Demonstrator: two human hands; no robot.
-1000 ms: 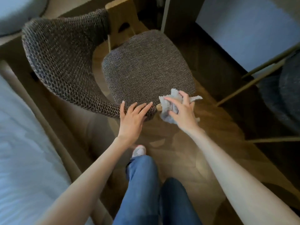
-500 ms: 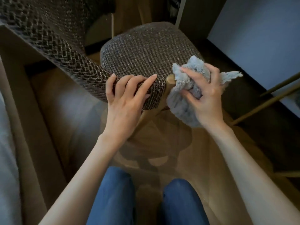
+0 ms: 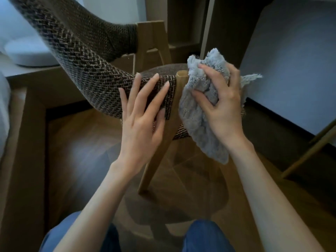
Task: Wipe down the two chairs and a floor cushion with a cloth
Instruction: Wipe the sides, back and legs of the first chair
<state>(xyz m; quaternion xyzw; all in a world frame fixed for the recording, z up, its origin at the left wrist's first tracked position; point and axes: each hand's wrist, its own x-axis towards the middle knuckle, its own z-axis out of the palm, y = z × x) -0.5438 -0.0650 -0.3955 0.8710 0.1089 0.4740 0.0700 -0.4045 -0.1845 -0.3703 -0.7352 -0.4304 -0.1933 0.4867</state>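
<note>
Head view: my left hand (image 3: 140,122) lies flat, fingers straight and slightly spread, on the end of the woven chair (image 3: 87,70) back, while my right hand (image 3: 223,106) clutches the bunched grey cloth (image 3: 198,124) just beside the chair's wooden leg (image 3: 160,151).

I see a dark wooden floor (image 3: 81,151) with a soft sheen of daylight. On the right, a pale blue-grey wall (image 3: 291,60) rises above a dark skirting board (image 3: 272,113). A light wooden frame (image 3: 21,142) runs along the left, and dark shelving (image 3: 183,24) stands behind.
</note>
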